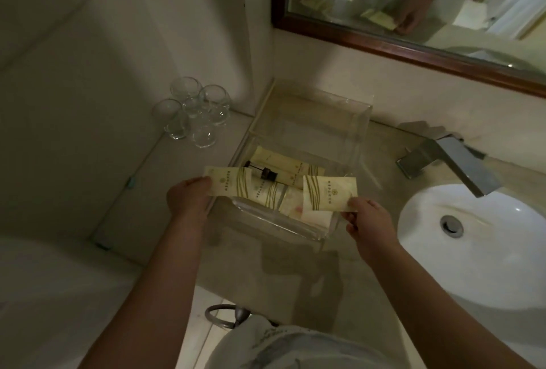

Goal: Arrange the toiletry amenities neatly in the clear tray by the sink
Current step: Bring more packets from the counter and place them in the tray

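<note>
A clear tray (348,111) stands on the counter left of the sink (487,265). Inside it lie several cream amenity packets (283,161) and a dark razor (263,172). My left hand (189,200) pinches a cream packet with green stripes (227,184) over the tray's near left corner. My right hand (369,221) pinches a second striped packet (329,192) over the tray's near right side. Both packets are held flat, just above the ones lying in the tray.
Several upturned glasses (192,111) stand at the back left of the counter. A chrome tap (452,158) reaches over the sink on the right. A framed mirror (413,14) hangs above. A towel ring (221,314) sits below the counter's front edge.
</note>
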`<state>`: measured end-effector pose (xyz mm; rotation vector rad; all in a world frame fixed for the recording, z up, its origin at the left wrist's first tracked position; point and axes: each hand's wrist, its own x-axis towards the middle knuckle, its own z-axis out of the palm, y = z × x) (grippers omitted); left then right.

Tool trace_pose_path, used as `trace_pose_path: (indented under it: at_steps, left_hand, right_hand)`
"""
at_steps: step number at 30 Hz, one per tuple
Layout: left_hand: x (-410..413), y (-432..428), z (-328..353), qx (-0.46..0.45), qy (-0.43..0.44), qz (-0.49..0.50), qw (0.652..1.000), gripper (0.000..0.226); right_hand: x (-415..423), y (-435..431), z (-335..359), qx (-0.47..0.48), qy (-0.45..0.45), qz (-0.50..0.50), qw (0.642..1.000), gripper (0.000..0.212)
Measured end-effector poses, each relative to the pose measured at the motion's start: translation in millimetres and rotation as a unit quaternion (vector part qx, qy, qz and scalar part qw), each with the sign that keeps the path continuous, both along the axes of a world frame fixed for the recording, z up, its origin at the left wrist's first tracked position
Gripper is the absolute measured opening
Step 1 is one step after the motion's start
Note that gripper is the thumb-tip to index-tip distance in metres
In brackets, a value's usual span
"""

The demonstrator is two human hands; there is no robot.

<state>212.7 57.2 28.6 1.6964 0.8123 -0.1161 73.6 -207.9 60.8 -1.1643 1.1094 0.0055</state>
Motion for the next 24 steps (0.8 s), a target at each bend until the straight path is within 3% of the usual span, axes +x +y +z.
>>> trace_pose_path:
  at_steps: [9, 17, 24]
  left_hand:
    - [-16, -55, -5, 0.105, -0.004, -0.119, 0.987, 0.012]
    - [-28, -69, -9, 0.163, -0.035, -0.096, 0.981, 0.014]
    - [-26, -63, -14, 0.142, -0.024, -0.102, 0.984, 0.017]
  right_hand:
    - [1, -7, -6, -0.025, 0.023, -0.019, 0.999, 0.015]
    - [-8, -20, -9, -0.035, 0.032, -0.032, 0.998, 0.010]
    - [-7, -19, -11, -0.030, 0.029, -0.029, 0.999, 0.010]
